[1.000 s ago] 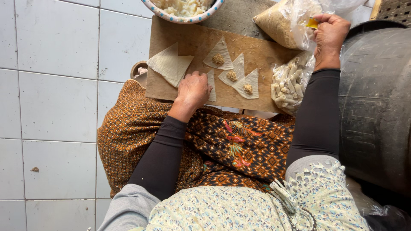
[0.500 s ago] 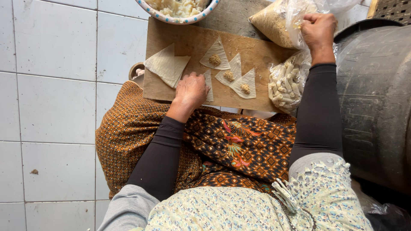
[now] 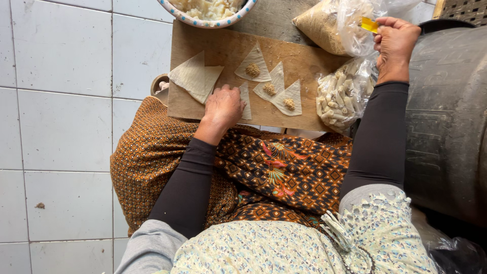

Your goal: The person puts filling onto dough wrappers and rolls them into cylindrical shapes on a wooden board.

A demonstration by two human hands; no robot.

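A wooden board (image 3: 309, 58) lies across my lap. On it are three triangular dough wrappers with a dab of filling each (image 3: 253, 68) (image 3: 270, 87) (image 3: 289, 101), and a stack of plain wrappers (image 3: 193, 76). My left hand (image 3: 223, 106) rests at the board's near edge, fingers curled on another wrapper (image 3: 245, 101). My right hand (image 3: 395, 43) is raised at the board's right end, pinching a small yellow piece (image 3: 369, 24) at the mouth of a clear plastic bag of brownish filling (image 3: 322, 25).
A patterned bowl of pale chunks (image 3: 208, 10) stands beyond the board. A plastic bag of pale rolled pieces (image 3: 340, 96) lies on the board's right end. A large dark drum (image 3: 446, 122) stands close on the right. White floor tiles (image 3: 61, 127) are on the left.
My right hand dipped slightly towards the bag's mouth and came back, still pinching the yellow piece. My left hand has stayed on the wrapper.
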